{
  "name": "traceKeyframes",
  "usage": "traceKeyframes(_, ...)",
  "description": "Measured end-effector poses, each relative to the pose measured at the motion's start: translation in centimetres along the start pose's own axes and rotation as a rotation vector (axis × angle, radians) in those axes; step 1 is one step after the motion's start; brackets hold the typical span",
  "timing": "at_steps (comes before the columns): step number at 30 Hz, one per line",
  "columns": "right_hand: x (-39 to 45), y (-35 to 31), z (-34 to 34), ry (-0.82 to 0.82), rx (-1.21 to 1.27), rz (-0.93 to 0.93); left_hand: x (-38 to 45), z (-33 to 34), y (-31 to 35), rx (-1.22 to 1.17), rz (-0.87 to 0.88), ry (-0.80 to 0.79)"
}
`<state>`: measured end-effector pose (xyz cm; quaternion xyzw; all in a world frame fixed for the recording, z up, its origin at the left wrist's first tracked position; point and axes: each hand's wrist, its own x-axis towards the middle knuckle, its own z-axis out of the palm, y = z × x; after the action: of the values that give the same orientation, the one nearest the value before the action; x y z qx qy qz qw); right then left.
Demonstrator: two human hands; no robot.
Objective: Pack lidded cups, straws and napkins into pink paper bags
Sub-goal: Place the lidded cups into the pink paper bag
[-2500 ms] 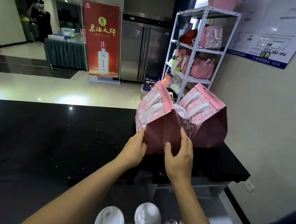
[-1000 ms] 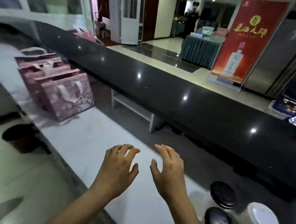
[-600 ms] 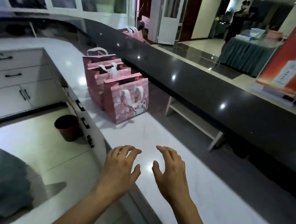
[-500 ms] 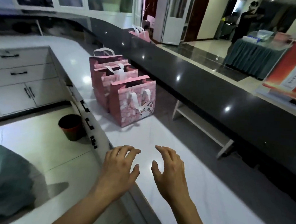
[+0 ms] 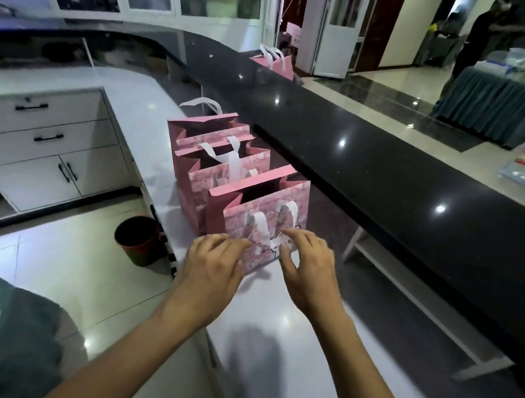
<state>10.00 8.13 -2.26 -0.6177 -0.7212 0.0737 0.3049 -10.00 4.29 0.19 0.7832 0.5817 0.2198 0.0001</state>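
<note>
Change since half a second ago: both hands have come forward along the white worktop [image 5: 276, 339] and now reach the nearest pink paper bag [image 5: 264, 220], which then stood well ahead of them.

Left hand [image 5: 211, 268]: fingers straight and loosely spread, tips at the bag's near left corner; whether they touch the paper cannot be told. Nothing is gripped.
Right hand [image 5: 309, 264]: fingers apart and slightly bent, tips in front of the printed face beside the cartoon animal [image 5: 283, 242]; holds nothing.

Nearest pink paper bag: upright, mouth open upward, interior dark, contents not visible. White ribbon handle [image 5: 264, 227] hangs down the printed front. Brick-like pink pattern; no readable writing.
Second pink bag [image 5: 206, 179]: directly behind the first, open, white handle folded over its mouth; contents not visible.
Third pink bag [image 5: 198, 126]: rearmost, open, handle standing up.
The three stand in a close row on the worktop, the row's long axis running away from the viewer, parallel to the raised black counter [image 5: 380, 182].
Further pink bag [image 5: 277, 61]: on the black counter, far end.

Also present: dark waste bin [image 5: 137, 239] on the floor at left; white drawer unit [image 5: 41, 143]
</note>
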Motion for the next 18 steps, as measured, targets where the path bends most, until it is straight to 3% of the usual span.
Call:
traceKeyframes(5,9.2,0.5,1.1,0.042,-0.065,-0.082,6.9,0.6,-2.5,-0.035,-0.029,-0.017)
traceKeyframes(9,14.1,0.5,2.1,-0.032,-0.147,-0.146,10.6,1.2,-4.0,-0.029,-0.018,-0.061)
traceKeyframes(14,15.5,0.9,2.8,-0.194,-0.357,-0.109,12.5,1.6,-5.2,0.094,-0.057,-0.204)
traceKeyframes(18,13.4,2.0,1.8,-0.214,-0.440,-0.016,11.9,2.0,-6.7,0.165,-0.049,-0.131)
